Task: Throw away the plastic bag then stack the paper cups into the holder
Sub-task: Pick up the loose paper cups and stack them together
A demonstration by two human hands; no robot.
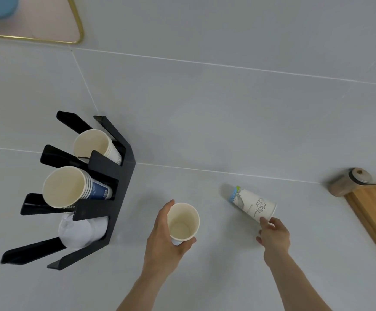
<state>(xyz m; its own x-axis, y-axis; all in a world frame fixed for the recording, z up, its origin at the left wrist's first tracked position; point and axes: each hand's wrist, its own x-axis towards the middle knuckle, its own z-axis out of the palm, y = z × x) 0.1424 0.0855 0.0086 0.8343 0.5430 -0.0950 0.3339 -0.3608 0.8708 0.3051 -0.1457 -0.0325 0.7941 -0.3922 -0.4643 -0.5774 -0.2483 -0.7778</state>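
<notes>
Bare forearms [299,279], no sleeves visible.

Upright cup [183,222] in left hand [163,239]; right hand [273,235] on tipped cup [253,204].

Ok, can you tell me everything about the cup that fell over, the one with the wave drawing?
The tipped paper cup lies on its side on the grey tiled surface, white with a black line drawing of waves and a blue-green patch near its base. Its base points up-left, its open rim toward the person. The right hand touches it at the rim with its fingertips. It looks undamaged and separate from the other cups.
</notes>
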